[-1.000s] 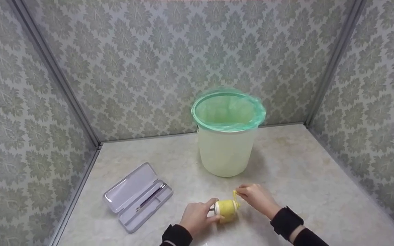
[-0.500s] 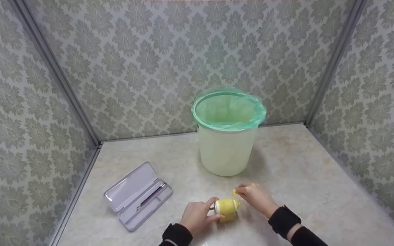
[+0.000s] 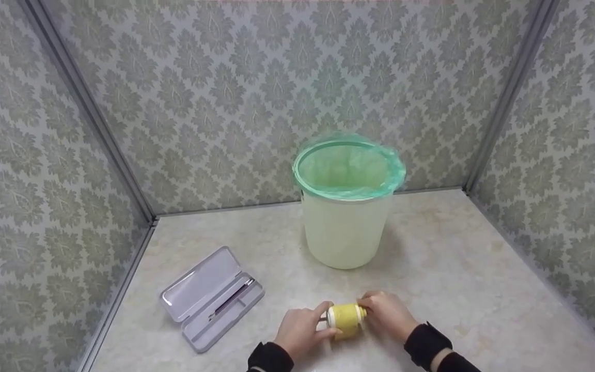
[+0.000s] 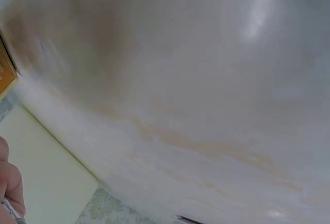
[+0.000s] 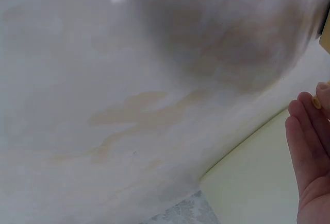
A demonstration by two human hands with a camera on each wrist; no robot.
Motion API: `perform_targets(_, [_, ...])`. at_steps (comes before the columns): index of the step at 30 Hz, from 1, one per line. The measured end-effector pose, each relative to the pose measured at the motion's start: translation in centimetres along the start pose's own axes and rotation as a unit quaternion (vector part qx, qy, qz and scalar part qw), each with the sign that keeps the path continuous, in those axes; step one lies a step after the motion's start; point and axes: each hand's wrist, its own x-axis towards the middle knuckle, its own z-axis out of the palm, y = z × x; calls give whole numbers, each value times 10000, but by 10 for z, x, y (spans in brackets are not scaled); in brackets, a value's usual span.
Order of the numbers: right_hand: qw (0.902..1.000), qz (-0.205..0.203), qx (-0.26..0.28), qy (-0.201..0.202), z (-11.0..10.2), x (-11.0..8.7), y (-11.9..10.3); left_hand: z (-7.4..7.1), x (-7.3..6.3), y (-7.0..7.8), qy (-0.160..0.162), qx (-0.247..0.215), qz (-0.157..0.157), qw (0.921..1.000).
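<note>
A yellow and white hand-crank pencil sharpener (image 3: 346,319) lies on its side low in the head view, a dark pencil end (image 3: 323,319) sticking out of its left face. My left hand (image 3: 297,328) grips the sharpener's left end between thumb and fingers, around that pencil. On the opposite side, my right hand (image 3: 388,312) pinches the yellow crank, whose arm is mostly hidden behind the fingers. The right wrist view catches the crank's small yellow knob (image 5: 316,102) between thumb and finger. Only a few left-hand fingers (image 4: 11,183) enter the left wrist view.
An open lilac pencil case (image 3: 194,287) lies at left with a dark pencil (image 3: 231,298) inside. Behind the hands stands a pale bin (image 3: 346,232) lined with a green bag (image 3: 401,170). Patterned panels (image 3: 277,77) close off the marbled table's (image 3: 447,232) back and sides.
My right hand has moved slightly down towards the sharpener, and the crank arm, upright before, has turned out of sight behind the fingers. The left hand keeps its grip. The head view has shifted slightly.
</note>
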Motion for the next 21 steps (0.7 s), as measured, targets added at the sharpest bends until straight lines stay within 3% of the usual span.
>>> perform_targets(5, [9999,44,-25,157,4,-6,1,3,-1,0,117,41,56,9999])
perform_targets(12, [9998,203,46,49,10,-15,0,4,0,0,14,45,2,10000])
perform_targets(21, [9993,133,176,318,16,-29,-4,4,0,1,-95,-33,-61,9999])
